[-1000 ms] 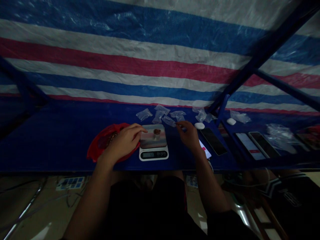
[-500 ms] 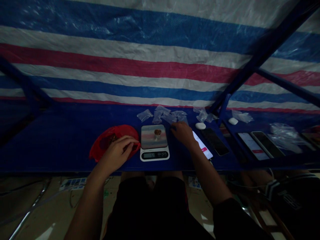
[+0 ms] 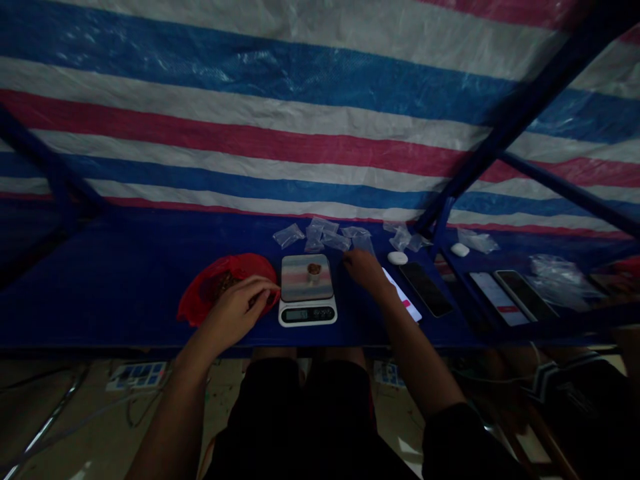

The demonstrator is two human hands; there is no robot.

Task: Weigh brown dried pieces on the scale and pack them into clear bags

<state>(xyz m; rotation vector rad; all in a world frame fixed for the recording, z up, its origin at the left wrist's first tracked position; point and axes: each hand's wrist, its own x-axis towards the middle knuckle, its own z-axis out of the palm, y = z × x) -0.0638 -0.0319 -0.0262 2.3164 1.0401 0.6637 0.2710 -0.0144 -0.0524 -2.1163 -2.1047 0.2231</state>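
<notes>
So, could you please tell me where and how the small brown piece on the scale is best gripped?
I would probably pinch the small brown piece by its opposite sides, coming from above and the right. It looks compact and sits on the flat plate of the scale with nothing over it, while the red container and left hand crowd the plate's left side.

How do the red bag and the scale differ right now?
The red bag is crumpled and irregular; the scale is rectangular and flat-topped. The left hand partly hides the red bag; no hand covers the scale. The red bag holds brown pieces; the scale bears a small cup. Both are on the blue table.
</notes>
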